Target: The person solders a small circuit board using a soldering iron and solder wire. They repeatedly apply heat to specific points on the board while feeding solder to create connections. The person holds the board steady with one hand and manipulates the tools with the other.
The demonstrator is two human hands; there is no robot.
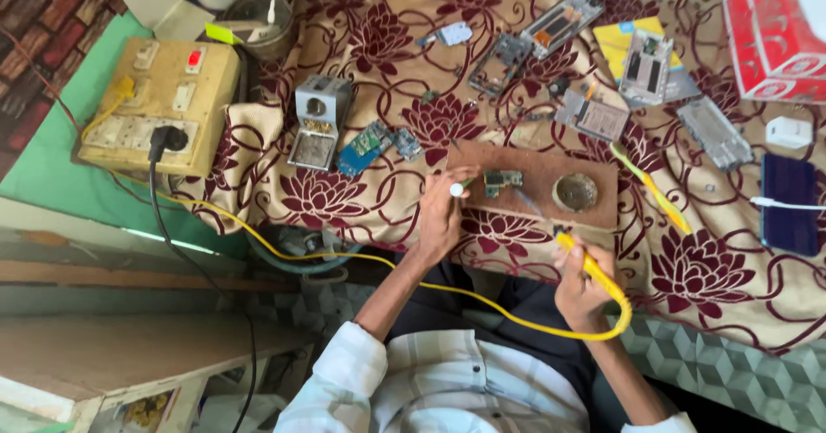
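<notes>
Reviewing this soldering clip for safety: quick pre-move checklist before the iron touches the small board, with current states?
1. Soldering iron held in right hand: ok, gripped by its yellow handle, tip toward the wooden board.
2. Small circuit board lying on the wooden board: ok.
3. Left hand steadying the work: ok, it holds a thin tool beside the circuit board; actual contact cannot tell.
4. Iron tip clear of fingers: ok, the hands are apart.
5. Yellow cord clear of the work: ok, it loops below the table edge.
6. Iron hot: cannot tell.
</notes>
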